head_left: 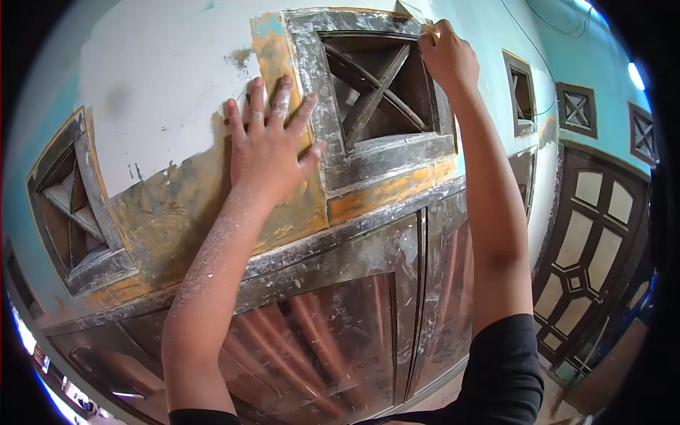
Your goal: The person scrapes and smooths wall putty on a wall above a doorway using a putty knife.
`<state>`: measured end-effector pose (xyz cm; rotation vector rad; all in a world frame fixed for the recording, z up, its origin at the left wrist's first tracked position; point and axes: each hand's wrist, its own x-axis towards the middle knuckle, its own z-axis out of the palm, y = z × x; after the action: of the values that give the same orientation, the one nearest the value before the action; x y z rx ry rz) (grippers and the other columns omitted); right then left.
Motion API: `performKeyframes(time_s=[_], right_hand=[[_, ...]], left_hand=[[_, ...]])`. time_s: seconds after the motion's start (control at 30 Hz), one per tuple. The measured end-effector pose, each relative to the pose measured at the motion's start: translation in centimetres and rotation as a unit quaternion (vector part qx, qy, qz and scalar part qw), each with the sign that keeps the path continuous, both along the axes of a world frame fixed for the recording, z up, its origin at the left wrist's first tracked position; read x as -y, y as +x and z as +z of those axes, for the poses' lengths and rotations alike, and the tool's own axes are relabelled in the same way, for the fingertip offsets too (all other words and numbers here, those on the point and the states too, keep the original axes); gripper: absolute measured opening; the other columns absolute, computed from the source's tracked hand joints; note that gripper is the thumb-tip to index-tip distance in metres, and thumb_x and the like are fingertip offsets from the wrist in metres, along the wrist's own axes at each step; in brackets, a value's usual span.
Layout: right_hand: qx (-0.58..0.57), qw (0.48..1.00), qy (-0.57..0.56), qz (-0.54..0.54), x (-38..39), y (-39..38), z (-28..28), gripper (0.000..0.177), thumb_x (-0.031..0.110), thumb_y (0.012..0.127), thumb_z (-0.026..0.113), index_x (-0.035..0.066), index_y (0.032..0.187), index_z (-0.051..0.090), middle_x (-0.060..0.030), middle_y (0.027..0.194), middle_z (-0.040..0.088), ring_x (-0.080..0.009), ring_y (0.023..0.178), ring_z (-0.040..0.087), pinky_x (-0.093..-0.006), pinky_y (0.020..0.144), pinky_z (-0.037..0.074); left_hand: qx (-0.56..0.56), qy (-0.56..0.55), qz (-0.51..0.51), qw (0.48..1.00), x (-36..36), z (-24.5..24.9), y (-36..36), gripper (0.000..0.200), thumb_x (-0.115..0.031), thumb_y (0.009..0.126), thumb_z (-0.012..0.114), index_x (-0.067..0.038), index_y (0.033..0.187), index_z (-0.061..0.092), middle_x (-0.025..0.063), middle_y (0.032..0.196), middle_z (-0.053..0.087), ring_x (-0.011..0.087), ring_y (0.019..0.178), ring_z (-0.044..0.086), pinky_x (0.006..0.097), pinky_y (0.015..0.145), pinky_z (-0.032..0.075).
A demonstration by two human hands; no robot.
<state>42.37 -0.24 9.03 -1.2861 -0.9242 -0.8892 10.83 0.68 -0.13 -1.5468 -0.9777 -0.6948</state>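
At the upper right corner of the X-barred wooden vent, right hand grips a thin-bladed scraper, fingers curled closed around its handle. Blade lies along the vent's top edge; exact contact cannot be told. Left hand rests against the wall left of the vent, fingers spread, thumb beside the frame; white dust coats hand and forearm. Beneath it: an ochre-brown patch, bordering white coating. Below the vent, a glazed panel shows reddish streaks.

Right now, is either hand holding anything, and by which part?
The right hand grips a flat-bladed scraper by its handle; the left hand holds nothing.
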Motion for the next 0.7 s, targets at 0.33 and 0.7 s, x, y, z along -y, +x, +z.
performKeyframes(time_s=[0.33,0.7], right_hand=[[0.041,0.998,0.043,0.005,-1.6,5.6,1.6,0.039,0.044,0.093,0.058,0.016,0.118,0.069,-0.0216,0.102,0.075,-0.0442,0.099,0.071,-0.0506,0.087,0.054],[0.107,0.986,0.071,0.108,-4.1,8.9,4.5,0.042,0.034,0.093,0.061,0.009,0.126,0.056,-0.0261,0.097,0.073,-0.0496,0.091,0.069,-0.0579,0.079,0.054]], left_hand=[[-0.003,0.016,-0.019,1.0,-0.7,-0.3,1.7,0.072,-0.06,0.098,0.054,-0.036,0.162,0.032,0.0041,0.172,0.017,0.035,0.159,0.009,0.0685,0.123,0.008],[0.003,0.012,-0.017,1.0,-0.6,-0.2,1.9,0.071,-0.06,0.099,0.053,-0.036,0.161,0.032,0.0045,0.172,0.017,0.0333,0.159,0.008,0.0668,0.124,0.006]])
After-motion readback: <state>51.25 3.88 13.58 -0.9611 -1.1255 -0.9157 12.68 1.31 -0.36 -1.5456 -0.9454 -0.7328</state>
